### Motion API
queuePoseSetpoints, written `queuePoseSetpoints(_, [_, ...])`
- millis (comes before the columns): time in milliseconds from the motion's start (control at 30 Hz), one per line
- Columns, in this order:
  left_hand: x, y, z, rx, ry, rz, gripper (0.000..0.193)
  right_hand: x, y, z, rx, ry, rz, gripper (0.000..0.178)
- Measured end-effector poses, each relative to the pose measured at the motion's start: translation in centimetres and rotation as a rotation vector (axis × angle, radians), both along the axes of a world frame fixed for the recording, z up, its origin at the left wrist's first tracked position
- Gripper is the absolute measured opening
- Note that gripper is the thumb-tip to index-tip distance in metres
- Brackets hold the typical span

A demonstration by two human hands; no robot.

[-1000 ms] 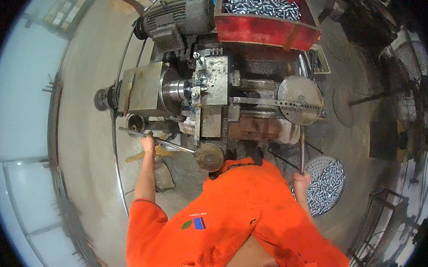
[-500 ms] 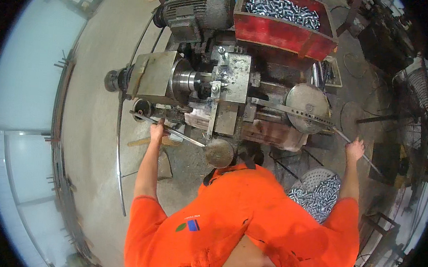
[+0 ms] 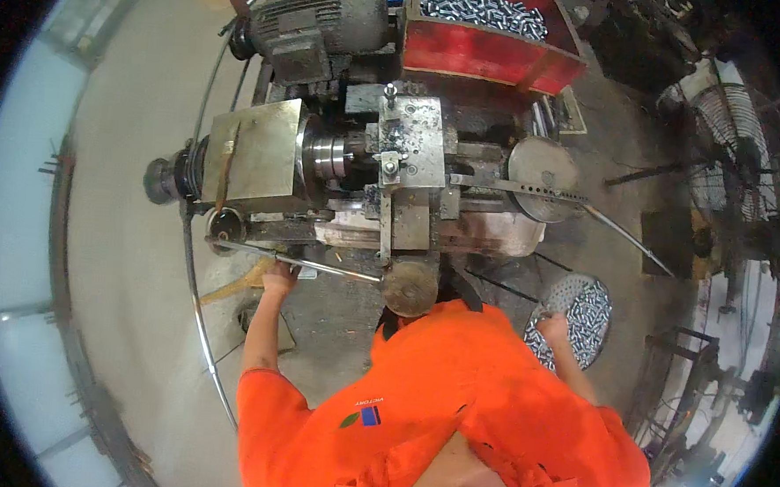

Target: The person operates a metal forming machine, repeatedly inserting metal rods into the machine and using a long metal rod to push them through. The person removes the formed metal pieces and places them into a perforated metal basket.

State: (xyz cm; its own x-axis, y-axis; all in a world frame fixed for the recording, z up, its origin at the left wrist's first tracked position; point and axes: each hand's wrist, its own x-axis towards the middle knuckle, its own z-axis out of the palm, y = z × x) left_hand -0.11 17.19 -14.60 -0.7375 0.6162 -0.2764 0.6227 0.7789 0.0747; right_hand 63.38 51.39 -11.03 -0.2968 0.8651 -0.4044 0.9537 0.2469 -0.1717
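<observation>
My right hand (image 3: pixel 552 327) is at the near left of a round perforated tray (image 3: pixel 566 294) heaped with short shiny metal pieces (image 3: pixel 590 321). Its fingers are curled in, and what they hold is hidden. My left hand (image 3: pixel 281 276) is up against the underside of a metal lever rod (image 3: pixel 336 269), which runs to a round disc (image 3: pixel 409 289) at the machine's front. Whether its fingers wrap the rod is unclear. A second lever rod (image 3: pixel 627 236), joined to a perforated bar (image 3: pixel 521 188), slopes down at the right with no hand on it.
Ahead stands an oily machine with a metal housing (image 3: pixel 257 162), a steel chuck (image 3: pixel 330 157), a clamp block (image 3: pixel 420 139) and a motor (image 3: pixel 331 16). A red bin (image 3: pixel 479 56) of metal pieces sits behind it. A long bent rod (image 3: pixel 212 358) hangs at the left; a metal frame (image 3: pixel 679 373) stands at the right.
My right hand has let go of the right lever and moved down and left to the tray. My left hand has shifted slightly lower along its rod. The view has moved a little.
</observation>
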Motion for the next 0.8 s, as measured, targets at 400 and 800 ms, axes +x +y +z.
queuePoseSetpoints(400, [1.2,0.4,-5.5,-0.088,-0.097,0.009,0.041,-3.1,1.2,6.2,-0.021,0.088,0.083,0.026])
queuePoseSetpoints(800, [1.2,-7.9,4.9,0.259,-0.257,0.389,0.044,-41.1,7.0,23.8,-0.007,0.783,0.676,0.039])
